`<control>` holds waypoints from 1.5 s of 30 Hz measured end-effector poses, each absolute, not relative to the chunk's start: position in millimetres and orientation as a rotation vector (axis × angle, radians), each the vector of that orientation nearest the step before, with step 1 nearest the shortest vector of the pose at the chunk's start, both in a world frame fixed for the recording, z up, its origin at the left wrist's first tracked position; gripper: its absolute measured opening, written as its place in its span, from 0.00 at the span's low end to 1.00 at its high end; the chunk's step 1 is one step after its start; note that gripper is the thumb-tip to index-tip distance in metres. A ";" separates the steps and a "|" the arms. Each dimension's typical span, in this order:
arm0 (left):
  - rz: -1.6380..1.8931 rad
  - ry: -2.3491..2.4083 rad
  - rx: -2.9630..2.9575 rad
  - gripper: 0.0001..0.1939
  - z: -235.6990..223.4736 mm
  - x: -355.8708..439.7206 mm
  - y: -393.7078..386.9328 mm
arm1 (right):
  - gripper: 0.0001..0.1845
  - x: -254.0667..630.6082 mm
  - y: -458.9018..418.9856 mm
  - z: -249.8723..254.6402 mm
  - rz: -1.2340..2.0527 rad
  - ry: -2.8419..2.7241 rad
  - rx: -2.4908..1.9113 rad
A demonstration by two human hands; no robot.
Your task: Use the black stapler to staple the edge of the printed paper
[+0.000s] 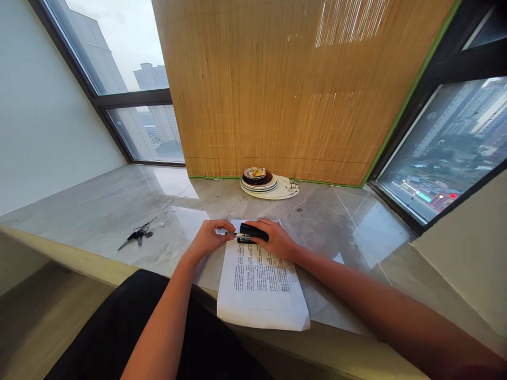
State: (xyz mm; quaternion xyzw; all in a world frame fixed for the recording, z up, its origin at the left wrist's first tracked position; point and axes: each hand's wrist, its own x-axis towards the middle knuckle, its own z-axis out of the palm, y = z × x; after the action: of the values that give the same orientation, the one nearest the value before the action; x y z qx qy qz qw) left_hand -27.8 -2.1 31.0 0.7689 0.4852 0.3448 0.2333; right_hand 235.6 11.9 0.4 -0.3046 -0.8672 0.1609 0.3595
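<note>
A black stapler (253,230) lies sideways over the top part of a printed paper sheet (261,306), and a shiny metal piece juts from its left end. My right hand (279,241) is wrapped round the stapler's right end. At the left end, the thumb and fingers of my left hand (209,238) pinch together at the tip of the metal piece. The fingertips partly hide what exactly they hold. The sheet's near edge hangs a little over the front of the grey stone ledge (325,253).
Keys (140,233) lie on the ledge at the left, with tiny white bits (163,224) nearby. Small dark pieces (299,210) rest right of the paper. Stacked plates (259,182) stand on an oval platter (287,188) against the bamboo blind (285,95). Windows flank the ledge.
</note>
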 end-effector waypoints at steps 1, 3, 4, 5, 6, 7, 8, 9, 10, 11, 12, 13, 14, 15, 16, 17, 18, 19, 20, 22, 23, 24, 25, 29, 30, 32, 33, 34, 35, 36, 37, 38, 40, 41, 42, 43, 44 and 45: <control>0.938 1.313 2.094 0.06 29.2 -27.6 -0.9 | 0.29 235.5 11.9 0.3 0.415 -2.238 -0.786; 0.911 1.275 2.065 0.07 24.4 -27.5 2.3 | 0.28 235.4 12.0 -0.1 0.413 -2.238 -0.788; 0.900 1.262 2.052 0.07 22.0 -27.6 4.0 | 0.28 235.4 12.0 -0.3 0.411 -2.237 -0.788; 0.889 1.252 2.042 0.07 19.9 -27.7 5.5 | 0.28 235.6 12.0 -0.5 0.412 -2.238 -0.787; 0.882 1.243 2.040 0.07 18.3 -27.7 6.7 | 0.28 235.7 12.1 -0.6 0.414 -2.239 -0.785; 0.877 1.237 2.044 0.07 17.2 -27.7 7.5 | 0.28 235.9 12.1 -0.6 0.418 -2.240 -0.784; 0.875 1.233 2.054 0.07 16.8 -27.6 7.9 | 0.28 236.1 12.2 -0.5 0.421 -2.240 -0.785; 0.872 1.229 2.068 0.06 16.9 -27.5 7.8 | 0.28 236.1 12.2 -0.4 0.424 -2.239 -0.787; 0.868 1.224 2.086 0.06 17.4 -27.5 7.4 | 0.28 236.1 12.3 -0.3 0.427 -2.239 -0.789; 0.865 1.219 2.106 0.05 18.3 -28.0 6.7 | 0.28 235.9 12.4 -0.2 0.431 -2.239 -0.790; 0.862 1.213 2.127 0.04 19.5 -29.0 6.0 | 0.27 235.6 12.4 -0.1 0.434 -2.237 -0.789; 0.862 1.206 2.148 0.04 20.8 -30.9 5.3 | 0.27 235.3 12.4 0.0 0.437 -2.235 -0.787; 0.861 1.203 2.169 0.04 22.2 -33.6 4.7 | 0.27 235.0 12.4 0.0 0.441 -2.234 -0.782; 0.857 1.207 2.189 0.04 23.8 -37.0 4.2 | 0.27 235.0 12.3 0.0 0.446 -2.231 -0.775; 0.848 1.216 2.207 0.04 25.4 -41.0 3.9 | 0.27 235.3 12.4 0.0 0.452 -2.226 -0.769; 0.834 1.227 2.221 0.05 27.0 -45.0 3.6 | 0.27 235.9 12.4 0.1 0.460 -2.218 -0.762; 0.815 1.233 2.233 0.05 28.7 -48.6 3.3 | 0.26 236.8 12.5 0.3 0.468 -2.206 -0.752; 0.795 1.233 2.241 0.06 30.3 -51.2 2.9 | 0.26 238.0 12.7 0.6 0.476 -2.188 -0.739; 0.783 1.227 2.245 0.06 31.8 -52.4 2.3 | 0.25 239.4 12.7 1.2 0.483 -2.161 -0.724; 0.806 1.196 2.241 0.06 34.2 -49.4 0.4 | 0.23 241.6 12.5 3.1 0.502 -2.106 -0.680; 0.839 1.173 2.234 0.06 34.9 -45.4 -0.9 | 0.23 242.1 12.0 4.3 0.519 -2.085 -0.648; 0.880 1.147 2.220 0.08 35.4 -40.1 -2.2 | 0.23 242.0 11.1 5.5 0.540 -2.073 -0.614; 0.918 1.119 2.206 0.10 35.6 -34.2 -3.6 | 0.23 241.3 9.9 6.8 0.564 -2.067 -0.579; 0.975 1.053 2.202 0.14 34.3 -13.5 -7.3 | 0.22 236.1 2.0 11.6 0.593 -2.052 -0.490; 0.976 1.047 2.217 0.13 33.7 -10.3 -7.3 | 0.22 235.6 -0.1 12.9 0.586 -2.046 -0.492; 0.996 1.045 2.241 0.12 32.2 -6.0 -6.1 | 0.22 236.4 -3.2 15.5 0.576 -2.033 -0.519; 1.017 1.052 2.244 0.12 31.3 -4.5 -5.0 | 0.22 237.6 -4.1 16.6 0.574 -2.022 -0.542; 1.040 1.063 2.240 0.12 30.4 -3.2 -3.7 | 0.23 238.9 -4.6 17.2 0.569 -2.010 -0.565; 1.050 1.066 2.238 0.11 29.6 -2.2 -2.4 | 0.23 240.1 -4.7 17.4 0.557 -2.007 -0.576; 1.041 1.062 2.243 0.11 29.0 -1.5 -1.3 | 0.22 241.1 -4.8 17.2 0.542 -2.015 -0.571; 1.012 1.047 2.259 0.12 28.9 -1.3 -0.7 | 0.22 241.6 -4.9 16.8 0.523 -2.040 -0.545; 0.967 1.022 2.285 0.13 29.2 -1.4 -0.7 | 0.21 241.7 -5.1 16.5 0.503 -2.082 -0.509; 0.905 0.986 2.341 0.16 31.7 -2.6 -2.5 | 0.20 241.9 -5.8 18.2 0.473 -2.171 -0.450; 0.920 0.988 2.359 0.17 33.4 -3.1 -4.3 | 0.20 242.8 -6.1 20.8 0.470 -2.187 -0.453; 0.968 1.005 2.362 0.17 35.2 -3.2 -6.5 | 0.20 245.1 -6.2 24.9 0.473 -2.177 -0.483; 1.040 1.031 2.352 0.15 36.8 -2.6 -9.0 | 0.21 249.1 -6.1 30.1 0.478 -2.146 -0.531; 1.103 1.051 2.336 0.12 37.7 -1.3 -11.5 | 0.22 255.3 -5.6 36.2 0.481 -2.106 -0.586; 1.124 1.051 2.330 0.10 37.8 0.8 -13.8 | 0.22 263.9 -5.0 42.4 0.474 -2.068 -0.640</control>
State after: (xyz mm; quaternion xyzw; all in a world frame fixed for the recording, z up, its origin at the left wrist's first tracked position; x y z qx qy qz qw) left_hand 0.8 -13.8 37.8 0.8217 0.3707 0.3964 0.1739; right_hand 263.9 -5.0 42.4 -0.2586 -0.8351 0.1913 0.4463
